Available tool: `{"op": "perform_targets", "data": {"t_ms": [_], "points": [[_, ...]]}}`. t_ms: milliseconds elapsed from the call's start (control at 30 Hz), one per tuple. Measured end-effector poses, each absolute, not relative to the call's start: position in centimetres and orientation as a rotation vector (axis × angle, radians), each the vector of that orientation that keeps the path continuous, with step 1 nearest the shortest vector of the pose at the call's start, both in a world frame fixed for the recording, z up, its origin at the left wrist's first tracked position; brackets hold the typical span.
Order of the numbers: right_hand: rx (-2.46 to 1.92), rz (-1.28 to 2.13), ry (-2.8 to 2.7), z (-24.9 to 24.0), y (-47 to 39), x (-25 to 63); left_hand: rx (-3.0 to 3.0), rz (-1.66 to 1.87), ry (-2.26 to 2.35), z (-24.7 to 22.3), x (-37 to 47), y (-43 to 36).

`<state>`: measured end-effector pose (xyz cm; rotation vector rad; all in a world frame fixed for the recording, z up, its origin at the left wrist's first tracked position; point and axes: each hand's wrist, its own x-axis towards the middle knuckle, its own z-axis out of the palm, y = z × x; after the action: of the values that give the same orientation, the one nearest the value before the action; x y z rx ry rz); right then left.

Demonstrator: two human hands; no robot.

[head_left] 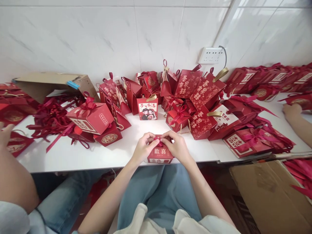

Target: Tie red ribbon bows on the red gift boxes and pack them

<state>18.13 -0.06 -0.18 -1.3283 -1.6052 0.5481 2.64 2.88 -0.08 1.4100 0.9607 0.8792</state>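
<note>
A small red gift box with white characters stands at the white table's front edge, between my hands. Fingers of my left hand are pinched on the dark red ribbon on top of the box. From the other side, my right hand pinches the same ribbon, its fingertips nearly touching the left ones. The ribbon's knot is mostly hidden by the fingers. Just behind stands a small box with a cartoon couple and a gold loop.
Many red boxes crowd the white table behind and beside my hands. Loose ribbons lie left, near an open carton. Other people's hands reach in at both sides. A cardboard box stands lower right.
</note>
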Motion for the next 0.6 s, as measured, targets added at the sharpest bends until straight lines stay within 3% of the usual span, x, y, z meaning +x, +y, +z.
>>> {"op": "perform_targets", "data": {"t_ms": [133, 600], "points": [[-1.330, 0.201, -1.653, 0.3, -1.4, 18.6, 1.370, 0.907, 0.988, -0.2, 2.9, 2.8], [-1.367, -0.018, -1.915, 0.4, -2.5, 18.0, 1.438, 0.909, 0.993, -0.3, 2.5, 2.9]]}}
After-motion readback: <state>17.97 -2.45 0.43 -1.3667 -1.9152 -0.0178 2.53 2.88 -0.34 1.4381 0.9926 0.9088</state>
